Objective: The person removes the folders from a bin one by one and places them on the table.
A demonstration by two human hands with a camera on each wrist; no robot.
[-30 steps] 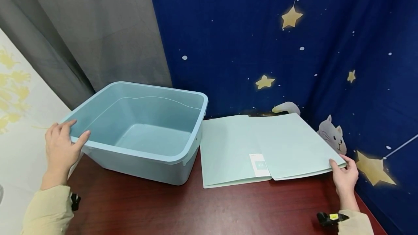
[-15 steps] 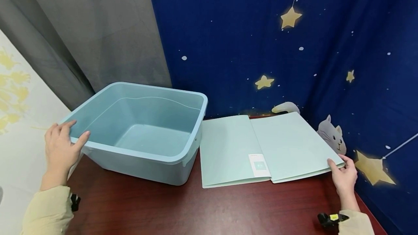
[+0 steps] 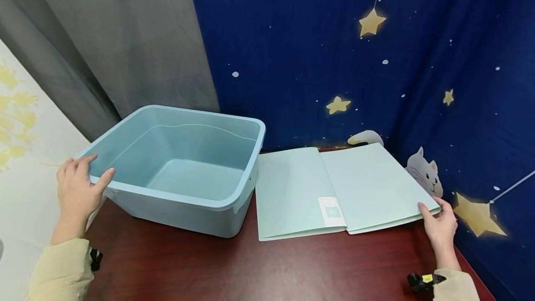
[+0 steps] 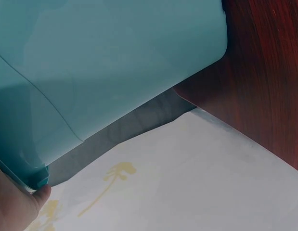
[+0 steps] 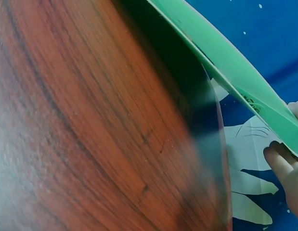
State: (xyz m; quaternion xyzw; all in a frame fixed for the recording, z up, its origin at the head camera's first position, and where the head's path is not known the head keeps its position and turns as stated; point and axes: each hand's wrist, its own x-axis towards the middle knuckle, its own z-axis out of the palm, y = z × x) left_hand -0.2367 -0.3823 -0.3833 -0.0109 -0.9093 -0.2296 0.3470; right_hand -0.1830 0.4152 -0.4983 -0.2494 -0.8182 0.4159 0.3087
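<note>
A large light-blue plastic tub (image 3: 179, 203) stands on the left part of the table. At its near left corner my left hand (image 3: 77, 187) grips the rim, fingers and thumb hooked over it; in the left wrist view the thumb (image 4: 42, 195) shows by the tub's corner. Right of the tub lies a pale green folder (image 3: 376, 185), spread in two halves, with a white label (image 3: 332, 211) near the middle fold. My right hand (image 3: 440, 222) pinches its near right corner, thumb on top. In the right wrist view that edge is raised above the table, and fingers (image 5: 283, 166) are underneath.
The dark red wooden table (image 3: 271, 268) ends at the right beside a blue curtain (image 3: 301, 50) printed with stars and a cat. A grey curtain (image 3: 138, 36) hangs behind the tub, and a white printed cloth (image 3: 33, 199) is at the left.
The folder's right half has shifted slightly left and towards me with my right hand, and the split at its top edge shows more plainly. The left hand and tub keep their place.
</note>
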